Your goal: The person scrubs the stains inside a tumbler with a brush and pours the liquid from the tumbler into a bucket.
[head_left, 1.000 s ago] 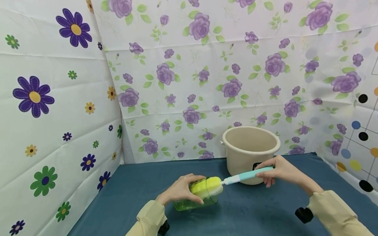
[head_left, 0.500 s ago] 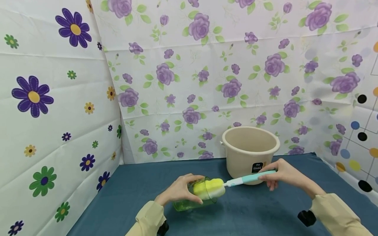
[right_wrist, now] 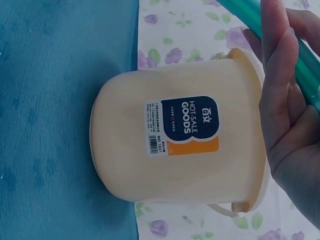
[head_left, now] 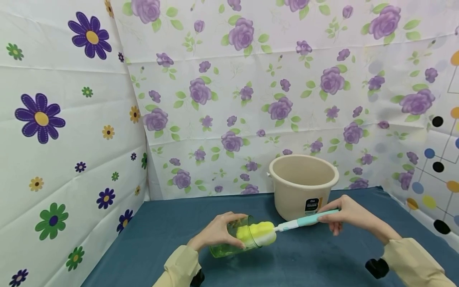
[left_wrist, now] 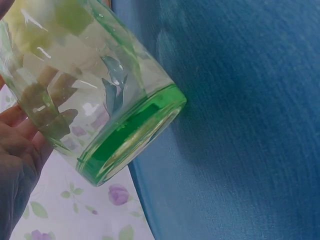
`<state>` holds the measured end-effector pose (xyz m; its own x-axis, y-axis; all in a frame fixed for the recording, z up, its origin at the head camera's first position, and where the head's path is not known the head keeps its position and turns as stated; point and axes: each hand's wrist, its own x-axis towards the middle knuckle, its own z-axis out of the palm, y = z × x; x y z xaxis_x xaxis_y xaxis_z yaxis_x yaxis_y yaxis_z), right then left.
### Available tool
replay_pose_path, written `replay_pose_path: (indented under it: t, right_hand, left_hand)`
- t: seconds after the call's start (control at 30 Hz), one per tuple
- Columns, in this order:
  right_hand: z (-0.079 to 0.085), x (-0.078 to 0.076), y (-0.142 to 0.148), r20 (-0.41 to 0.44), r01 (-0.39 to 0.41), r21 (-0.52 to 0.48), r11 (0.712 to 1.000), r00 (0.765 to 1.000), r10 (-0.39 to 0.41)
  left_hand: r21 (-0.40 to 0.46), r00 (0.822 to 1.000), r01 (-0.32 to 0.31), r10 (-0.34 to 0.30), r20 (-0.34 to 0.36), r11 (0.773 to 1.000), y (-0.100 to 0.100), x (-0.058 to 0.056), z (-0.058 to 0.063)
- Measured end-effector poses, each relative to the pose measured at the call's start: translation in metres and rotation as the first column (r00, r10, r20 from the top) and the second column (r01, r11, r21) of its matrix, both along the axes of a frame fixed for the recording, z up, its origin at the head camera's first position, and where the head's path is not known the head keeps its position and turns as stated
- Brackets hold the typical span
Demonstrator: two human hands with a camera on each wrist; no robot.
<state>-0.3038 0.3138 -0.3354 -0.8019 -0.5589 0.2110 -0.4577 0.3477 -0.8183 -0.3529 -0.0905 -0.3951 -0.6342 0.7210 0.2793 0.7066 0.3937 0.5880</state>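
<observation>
My left hand grips a clear green glass cup round its side, tilted with its mouth toward the right. In the left wrist view the thick green base of the cup shows, held close over the cloth. A cup brush with a yellow and white sponge head sits partly inside the cup, part of the sponge out past the rim. My right hand holds the brush by its turquoise handle, fingers and thumb round it. The handle also runs through the fingers in the right wrist view.
A beige bucket with a dark label stands at the back right, behind the brush handle. Dark blue cloth covers the table. Flower-printed sheets hang at the back and sides.
My right hand has moved a little right and down, drawing the brush so that more of the sponge shows outside the cup. The left hand and cup stay nearly in place.
</observation>
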Motion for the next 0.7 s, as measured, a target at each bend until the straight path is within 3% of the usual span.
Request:
replay_pose_path:
  t: [0.3, 0.7]
  right_hand:
    - [-0.001, 0.002, 0.01, 0.036, 0.076, 0.015, 0.997, 0.996, -0.077]
    - [-0.007, 0.008, 0.054, 0.099, 0.199, 0.027, 0.98, 0.975, -0.2]
  left_hand:
    - [0.011, 1.0, -0.011, 0.011, 0.019, 1.0, -0.001, -0.001, -0.002]
    - [0.004, 1.0, -0.017, 0.017, 0.014, 1.0, -0.001, -0.001, -0.002]
